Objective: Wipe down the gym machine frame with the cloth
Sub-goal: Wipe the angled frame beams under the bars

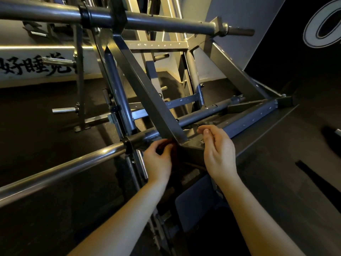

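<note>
The gym machine frame [147, 93] is dark grey steel, with a diagonal square beam running down to a joint plate near the middle of the view. My left hand [158, 161] grips a dark reddish cloth [170, 145] and holds it against the frame just left of that joint. My right hand [217, 150] hovers over the joint's right side, fingers loosely curled and holding nothing. Most of the cloth is hidden by my left hand and the shadow.
A chrome bar [60, 169] runs from lower left to a black collar beside my left hand. Another thick bar [129, 19] crosses overhead. A dark padded panel [276, 154] lies to the right. Weight pegs [63, 109] stick out at left over the black floor.
</note>
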`<state>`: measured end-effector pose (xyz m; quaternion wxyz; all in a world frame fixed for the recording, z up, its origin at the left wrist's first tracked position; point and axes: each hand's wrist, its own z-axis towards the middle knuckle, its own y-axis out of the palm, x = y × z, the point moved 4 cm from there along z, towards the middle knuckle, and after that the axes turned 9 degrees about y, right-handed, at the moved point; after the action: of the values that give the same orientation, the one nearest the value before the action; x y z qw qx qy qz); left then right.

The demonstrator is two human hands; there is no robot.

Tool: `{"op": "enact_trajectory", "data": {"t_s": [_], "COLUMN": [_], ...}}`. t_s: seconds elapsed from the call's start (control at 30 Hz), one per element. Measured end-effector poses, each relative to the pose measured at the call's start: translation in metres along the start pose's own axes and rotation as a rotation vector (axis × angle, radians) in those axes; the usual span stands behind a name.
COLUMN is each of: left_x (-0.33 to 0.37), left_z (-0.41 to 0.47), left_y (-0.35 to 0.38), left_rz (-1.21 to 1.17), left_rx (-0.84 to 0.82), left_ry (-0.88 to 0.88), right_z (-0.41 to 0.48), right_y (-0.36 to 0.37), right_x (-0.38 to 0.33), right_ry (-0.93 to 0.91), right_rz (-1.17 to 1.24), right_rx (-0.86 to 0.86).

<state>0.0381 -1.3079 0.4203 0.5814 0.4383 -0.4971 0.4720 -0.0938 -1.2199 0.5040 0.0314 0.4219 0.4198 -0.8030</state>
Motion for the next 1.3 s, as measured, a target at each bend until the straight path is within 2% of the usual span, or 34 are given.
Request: {"op": "enact_trajectory", "data": {"t_s": [0.07,0.13,0.23,0.33,0.47,0.5,0.67,0.83,0.9,1.0,1.07,1.13,1.2,1.3], "left_x": [-0.003,0.009,0.038,0.047,0.036,0.04,0.07,0.088,0.106,0.132,0.143,0.147,0.147,0.15], "left_z": [0.003,-0.016,-0.053,-0.048,-0.018,-0.021,-0.048,0.007,0.029,0.048,0.052,0.049,0.044,0.043], "left_y": [0.0,0.008,0.014,0.012,0.005,0.006,0.01,-0.006,-0.003,0.013,0.027,0.038,0.046,0.051], "left_rz": [0.027,0.009,-0.063,-0.038,0.033,0.017,-0.03,0.157,0.196,0.181,0.165,0.086,-0.026,-0.106], "left_rx": [0.06,0.041,-0.12,-0.237,-0.105,-0.119,-0.477,-0.491,-0.52,-0.535,-0.581,-0.66,-0.748,-0.844], "left_ry": [-0.041,-0.022,0.112,0.202,0.132,0.148,0.265,0.311,0.36,0.424,0.402,0.278,0.127,0.022], "right_z": [0.0,0.001,0.0,-0.002,-0.005,-0.005,0.0,-0.024,-0.036,-0.045,-0.046,-0.041,-0.036,-0.033], "right_y": [-0.001,-0.002,-0.003,-0.006,-0.011,-0.012,-0.019,-0.061,-0.069,-0.065,-0.056,-0.049,-0.049,-0.055], "right_x": [0.003,0.004,0.003,0.001,0.002,0.002,0.004,0.009,0.002,-0.02,-0.036,-0.044,-0.046,-0.047], "right_ry": [0.02,0.024,0.032,0.054,0.087,0.095,0.165,0.284,0.338,0.323,0.289,0.276,0.285,0.303], "right_rz": [0.049,0.104,0.174,0.277,0.383,0.396,0.503,0.538,0.525,0.521,0.503,0.444,0.393,0.446], "right_rx": [0.007,0.036,0.049,0.046,0.052,0.062,0.112,0.282,0.281,0.188,0.131,0.114,0.147,0.185]}}
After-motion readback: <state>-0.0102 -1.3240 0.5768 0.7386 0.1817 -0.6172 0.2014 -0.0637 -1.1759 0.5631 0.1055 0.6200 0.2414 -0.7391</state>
